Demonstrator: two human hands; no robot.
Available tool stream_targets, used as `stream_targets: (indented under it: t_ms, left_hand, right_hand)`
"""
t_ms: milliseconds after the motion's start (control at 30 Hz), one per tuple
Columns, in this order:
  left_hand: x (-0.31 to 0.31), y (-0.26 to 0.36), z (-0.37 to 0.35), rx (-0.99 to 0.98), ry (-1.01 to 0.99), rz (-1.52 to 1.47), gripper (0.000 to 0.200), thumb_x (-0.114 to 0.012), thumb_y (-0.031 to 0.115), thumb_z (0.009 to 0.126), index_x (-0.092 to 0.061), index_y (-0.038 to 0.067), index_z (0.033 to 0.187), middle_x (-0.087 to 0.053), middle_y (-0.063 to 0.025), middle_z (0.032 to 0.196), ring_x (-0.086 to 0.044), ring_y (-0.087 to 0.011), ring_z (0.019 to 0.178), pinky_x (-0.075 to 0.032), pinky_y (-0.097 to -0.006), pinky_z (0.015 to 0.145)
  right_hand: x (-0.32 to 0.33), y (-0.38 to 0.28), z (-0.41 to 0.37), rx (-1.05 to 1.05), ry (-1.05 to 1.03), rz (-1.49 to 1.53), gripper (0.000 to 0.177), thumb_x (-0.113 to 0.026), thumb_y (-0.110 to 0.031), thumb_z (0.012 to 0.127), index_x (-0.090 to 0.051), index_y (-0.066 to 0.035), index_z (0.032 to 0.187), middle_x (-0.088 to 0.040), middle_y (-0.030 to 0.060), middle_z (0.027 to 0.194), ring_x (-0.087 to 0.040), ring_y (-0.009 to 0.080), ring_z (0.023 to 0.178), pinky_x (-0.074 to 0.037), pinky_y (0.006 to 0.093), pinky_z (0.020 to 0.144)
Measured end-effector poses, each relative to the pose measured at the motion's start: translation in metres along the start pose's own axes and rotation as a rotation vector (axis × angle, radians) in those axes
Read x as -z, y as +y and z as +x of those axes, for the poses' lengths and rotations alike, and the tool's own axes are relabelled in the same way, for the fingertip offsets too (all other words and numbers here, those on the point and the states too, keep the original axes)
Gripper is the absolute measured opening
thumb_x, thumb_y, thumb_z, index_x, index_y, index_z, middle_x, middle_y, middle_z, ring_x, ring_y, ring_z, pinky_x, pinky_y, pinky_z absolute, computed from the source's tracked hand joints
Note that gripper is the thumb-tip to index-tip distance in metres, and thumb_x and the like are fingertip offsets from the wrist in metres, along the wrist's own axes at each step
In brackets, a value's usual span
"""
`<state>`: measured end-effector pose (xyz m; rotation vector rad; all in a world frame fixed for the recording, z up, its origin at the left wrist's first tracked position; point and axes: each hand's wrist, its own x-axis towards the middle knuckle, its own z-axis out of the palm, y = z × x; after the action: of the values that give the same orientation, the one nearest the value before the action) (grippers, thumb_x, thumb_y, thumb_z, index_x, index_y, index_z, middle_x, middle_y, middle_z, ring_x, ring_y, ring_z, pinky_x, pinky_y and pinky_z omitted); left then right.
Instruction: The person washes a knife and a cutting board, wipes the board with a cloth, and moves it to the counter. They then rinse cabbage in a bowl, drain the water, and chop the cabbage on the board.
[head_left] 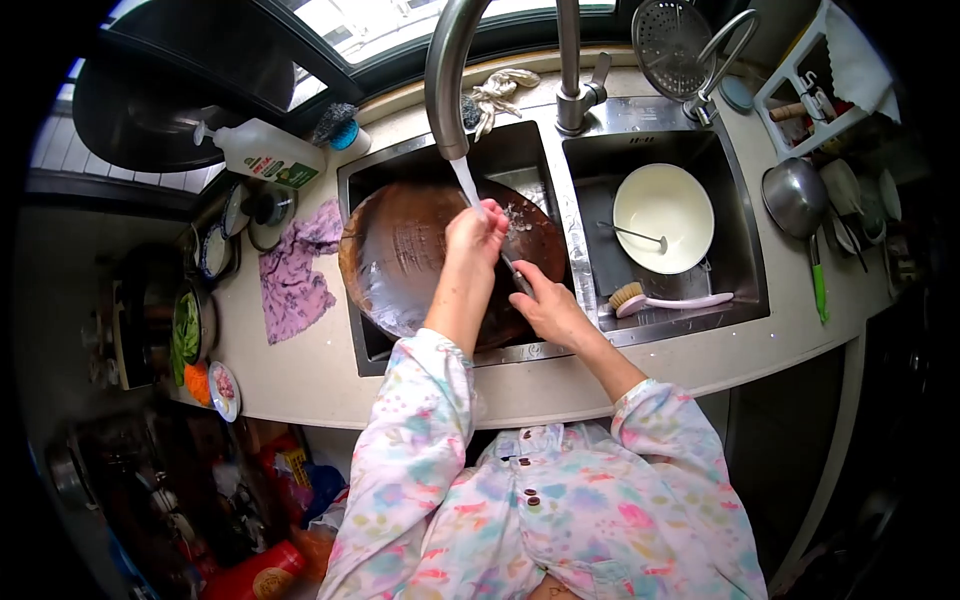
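Water from the tall faucet (450, 85) runs onto my left hand (477, 232), whose fingers are closed round the upper part of a slim utensil. My right hand (548, 308) grips the dark handle (521, 283) of that same utensil from below. Its working end is hidden in my left fingers, so its exact kind does not show. Under both hands, a large round wooden chopping board (395, 255) lies wet across the left sink basin (365, 358). Small pale scraps (517, 217) sit near its right side.
In the right basin (755, 280) are a cream bowl (685, 215) with a thin-handled spoon (640, 236) and a pink-handled brush (675, 301). On the left counter lie a purple cloth (300, 280), a white jug (270, 153) and dishes of food. A metal pot (795, 198) stands at the right.
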<state>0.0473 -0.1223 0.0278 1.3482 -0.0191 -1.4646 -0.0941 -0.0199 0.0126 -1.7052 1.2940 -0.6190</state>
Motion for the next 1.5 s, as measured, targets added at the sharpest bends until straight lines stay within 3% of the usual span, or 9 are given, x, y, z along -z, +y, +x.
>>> stream_targets:
  t_ms: [200,300,600,800,933,1067,1167,1367,1500]
  left_hand:
    - [-0.010,0.043,-0.008,0.058,-0.057,-0.188,0.025,-0.050,-0.010,0.080,-0.048,-0.001,0.104,-0.055,-0.0152,0.089,-0.059,-0.0244,0.073,-0.057,-0.0312,0.061]
    - [0.006,0.030,0.022,0.152,-0.203,-0.212,0.031,-0.052,-0.013,0.077,-0.047,-0.001,0.105,-0.055,-0.0166,0.090,-0.060,-0.0242,0.074,-0.058,-0.0311,0.061]
    - [0.013,0.031,-0.011,0.237,-0.160,-0.184,0.016,-0.051,-0.008,0.073,-0.053,0.002,0.084,-0.056,-0.0116,0.072,-0.054,-0.0217,0.055,-0.049,-0.0231,0.047]
    - [0.038,0.114,-0.038,-0.100,-0.010,0.047,0.021,-0.057,0.001,0.081,-0.052,-0.001,0.102,-0.060,-0.0172,0.088,-0.061,-0.0284,0.076,-0.055,-0.0342,0.064]
    - [0.075,0.134,-0.052,-0.426,-0.009,0.443,0.028,-0.059,0.005,0.078,-0.055,0.001,0.106,-0.061,-0.0103,0.086,-0.060,-0.0179,0.071,-0.051,-0.0271,0.060]
    - [0.133,0.102,-0.049,-0.794,0.333,1.994,0.042,-0.057,0.025,0.081,-0.055,0.001,0.114,-0.055,-0.0164,0.119,-0.047,-0.0318,0.116,-0.033,-0.0509,0.099]
    - [0.143,0.055,-0.046,-0.997,0.353,2.199,0.047,-0.054,0.029,0.084,-0.049,0.001,0.121,-0.044,-0.0179,0.132,-0.034,-0.0347,0.127,-0.024,-0.0528,0.105]
    - [0.089,0.037,-0.079,-0.869,0.175,0.895,0.033,-0.049,0.013,0.089,-0.053,-0.004,0.117,-0.058,-0.0181,0.116,-0.056,-0.0287,0.106,-0.041,-0.0351,0.094]
    - [0.077,0.039,-0.080,-0.820,0.242,0.531,0.023,-0.051,0.009,0.088,-0.057,-0.004,0.107,-0.063,-0.0112,0.099,-0.058,-0.0175,0.089,-0.045,-0.0280,0.082]
  right_hand:
    - [0.040,-0.052,-0.001,-0.329,-0.264,0.536,0.049,-0.059,-0.022,0.084,-0.044,-0.014,0.130,-0.048,0.0018,0.063,-0.043,0.0084,0.040,-0.035,0.0253,0.036]
    - [0.026,-0.018,0.022,-0.162,-0.036,-0.016,0.049,-0.054,-0.031,0.083,-0.043,-0.014,0.128,-0.063,0.0262,0.095,-0.060,0.0425,0.089,-0.047,0.0481,0.080]
    - [-0.002,-0.047,0.026,-0.227,-0.244,0.108,0.049,-0.053,-0.031,0.083,-0.040,-0.014,0.128,-0.062,0.0272,0.095,-0.057,0.0458,0.091,-0.044,0.0509,0.082]
    - [-0.001,-0.097,0.024,-0.248,-0.450,0.613,0.050,-0.056,-0.023,0.084,-0.040,-0.010,0.129,-0.058,0.0103,0.070,-0.060,0.0214,0.054,-0.047,0.0347,0.046]
    - [0.017,-0.062,0.032,-0.303,-0.216,0.550,0.050,-0.057,-0.021,0.085,-0.039,-0.011,0.131,-0.050,0.0020,0.065,-0.048,0.0099,0.042,-0.037,0.0253,0.034]
    - [0.005,0.008,0.054,-0.236,-0.016,-0.117,0.051,-0.052,-0.028,0.084,-0.039,-0.011,0.130,-0.064,0.0234,0.085,-0.064,0.0331,0.063,-0.051,0.0419,0.067]
    - [-0.011,-0.010,0.054,-0.170,-0.098,-0.260,0.049,-0.049,-0.029,0.084,-0.039,-0.015,0.129,-0.062,0.0272,0.092,-0.058,0.0450,0.090,-0.044,0.0509,0.082]
    - [0.005,-0.074,0.026,-0.308,-0.346,0.646,0.045,-0.054,-0.021,0.090,-0.039,-0.011,0.131,-0.047,0.0011,0.065,-0.046,0.0076,0.042,-0.036,0.0248,0.034]
    - [0.017,-0.057,0.024,-0.484,-0.214,1.155,0.040,-0.048,-0.022,0.093,-0.035,-0.014,0.129,-0.051,0.0037,0.068,-0.046,0.0100,0.043,-0.036,0.0237,0.034]
